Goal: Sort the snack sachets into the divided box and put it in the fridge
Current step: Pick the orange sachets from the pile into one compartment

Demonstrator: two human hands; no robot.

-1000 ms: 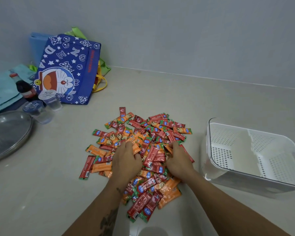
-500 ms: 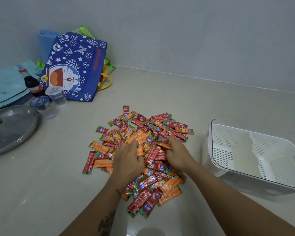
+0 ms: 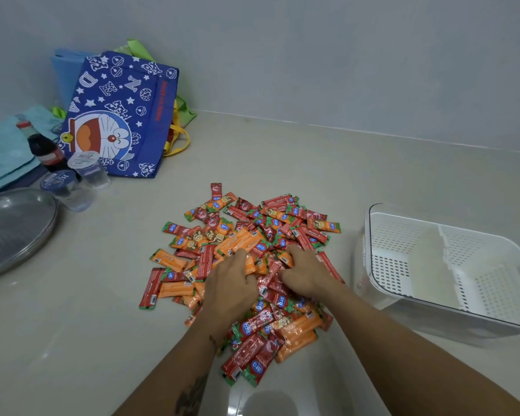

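Both the left hand (image 3: pixel 231 283) and right hand (image 3: pixel 305 273) rest curled in the sachet pile (image 3: pixel 246 265), seemingly gathering orange ones, so sorting is just starting; next, carry a handful to the empty divided box (image 3: pixel 370 235) nearby.

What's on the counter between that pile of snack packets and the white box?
Nothing: the head view shows bare counter between the packets and box.
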